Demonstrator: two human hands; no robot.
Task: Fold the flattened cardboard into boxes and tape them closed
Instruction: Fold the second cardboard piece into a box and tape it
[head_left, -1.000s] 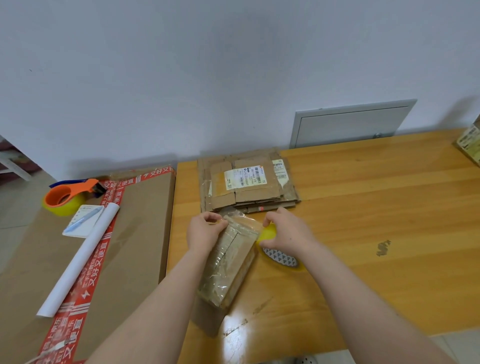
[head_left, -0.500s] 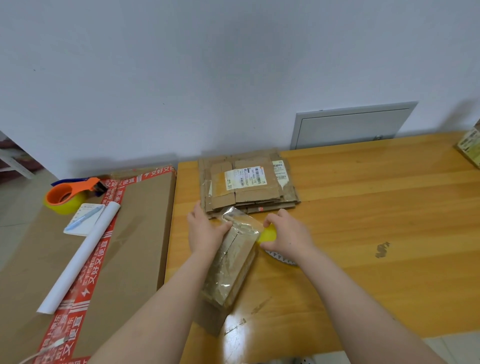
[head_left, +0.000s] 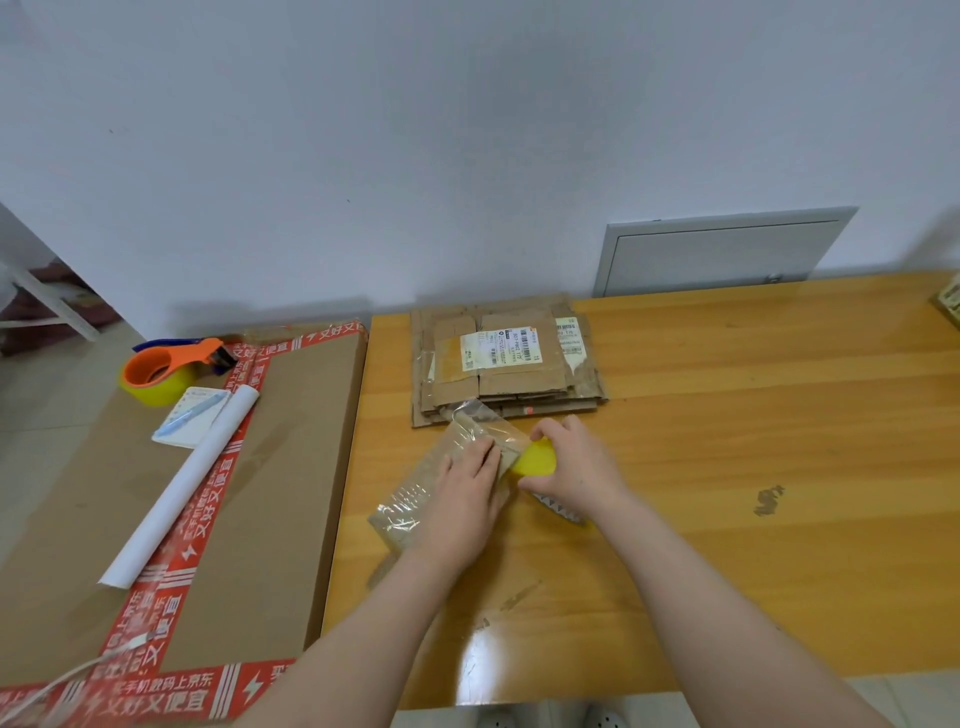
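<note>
1. a single view is given, taken by a camera worn on the head, above and just behind the near edge of the table (head_left: 753, 415).
2. it is aimed forward and down, so that the wall (head_left: 467, 156) fills the upper half and the table top the lower half.
3. the frame is centred on the left hand (head_left: 462, 499) and on the right hand (head_left: 576, 473) with its yellow tape dispenser (head_left: 535, 458). both are seen close, and both forearms enter from the bottom edge.
4. a wide-angle lens is used: the floor (head_left: 41, 415) and a large flat carton (head_left: 291, 467) are taken in at the left, and shoe tips (head_left: 602, 719) at the bottom edge.
</note>
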